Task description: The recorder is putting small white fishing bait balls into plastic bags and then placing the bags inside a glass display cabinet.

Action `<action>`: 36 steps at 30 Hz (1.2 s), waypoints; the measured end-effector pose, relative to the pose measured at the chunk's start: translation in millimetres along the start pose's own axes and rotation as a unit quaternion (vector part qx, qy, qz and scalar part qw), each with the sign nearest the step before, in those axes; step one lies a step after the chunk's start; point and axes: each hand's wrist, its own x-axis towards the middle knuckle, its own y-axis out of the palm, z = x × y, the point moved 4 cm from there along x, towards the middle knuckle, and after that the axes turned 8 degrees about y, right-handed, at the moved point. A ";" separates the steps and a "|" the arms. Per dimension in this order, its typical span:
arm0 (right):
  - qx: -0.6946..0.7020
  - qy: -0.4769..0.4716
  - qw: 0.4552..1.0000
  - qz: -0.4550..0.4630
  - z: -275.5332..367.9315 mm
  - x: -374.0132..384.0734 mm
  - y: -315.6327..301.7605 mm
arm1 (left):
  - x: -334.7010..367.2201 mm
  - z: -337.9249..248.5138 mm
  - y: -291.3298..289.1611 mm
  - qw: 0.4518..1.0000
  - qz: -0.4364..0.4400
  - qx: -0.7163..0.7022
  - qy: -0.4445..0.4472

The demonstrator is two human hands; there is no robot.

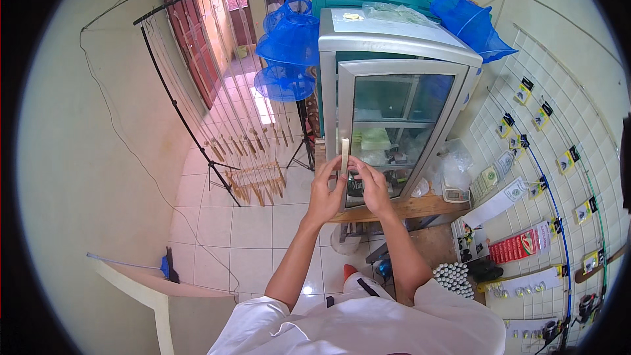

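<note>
Both of my hands meet in front of a silver-framed glass cabinet [394,67], around a slim cream-coloured bar [345,152] held upright. My left hand [326,190] grips the bar from the left, its thumb against the lower part. From the other side my right hand [372,189] curls in, and its fingertips press at the bar's edge. The bar's lower end is hidden by my fingers, and its exact kind cannot be made out. Behind it, the cabinet's glass door [401,102] shows shelves with pale packets inside.
A wooden ledge [420,208] under the cabinet carries a small scale [456,194] and clear plastic bags [453,161]. Blue nets [287,39] hang beside a black rack [172,102] of strung wooden-ended rods at left. A wall grid [526,112] at right holds packets and fishing rods.
</note>
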 end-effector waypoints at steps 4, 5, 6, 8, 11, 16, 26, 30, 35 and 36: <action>-0.007 0.030 0.999 0.025 6.6 9.5 4.2 | 10.5 5.9 -1.2 1.000 -0.006 0.025 0.008; -0.003 0.026 0.999 0.030 5.0 11.4 4.3 | 11.5 5.9 0.0 1.000 -0.007 0.024 0.001; 0.001 0.021 0.999 0.036 4.0 11.7 3.5 | 9.9 5.6 2.3 1.000 -0.006 0.023 -0.001; 0.007 0.020 0.999 0.043 4.1 10.7 1.5 | 5.3 4.6 2.9 1.000 -0.019 0.017 0.000; 0.031 0.028 0.998 0.040 -0.1 -2.3 -5.9 | -17.7 10.7 -2.5 0.999 -0.019 0.026 -0.015; 0.035 0.069 0.997 0.013 -21.0 -44.2 -38.1 | -59.1 19.5 -12.9 0.998 -0.002 0.001 -0.064; 0.002 0.156 0.983 -0.094 -52.4 -199.9 -112.7 | -153.5 -6.5 -5.7 0.987 0.046 -0.042 -0.145; 0.032 0.175 0.965 -0.190 -57.2 -281.7 -147.0 | -171.7 -32.4 15.8 0.984 0.097 -0.068 -0.133; 0.052 0.206 0.932 -0.293 -59.8 -372.2 -174.1 | -185.8 -57.0 48.9 0.975 0.171 -0.083 -0.114; 0.054 0.205 0.928 -0.307 -57.4 -385.6 -177.9 | -187.7 -61.4 56.1 0.973 0.184 -0.088 -0.112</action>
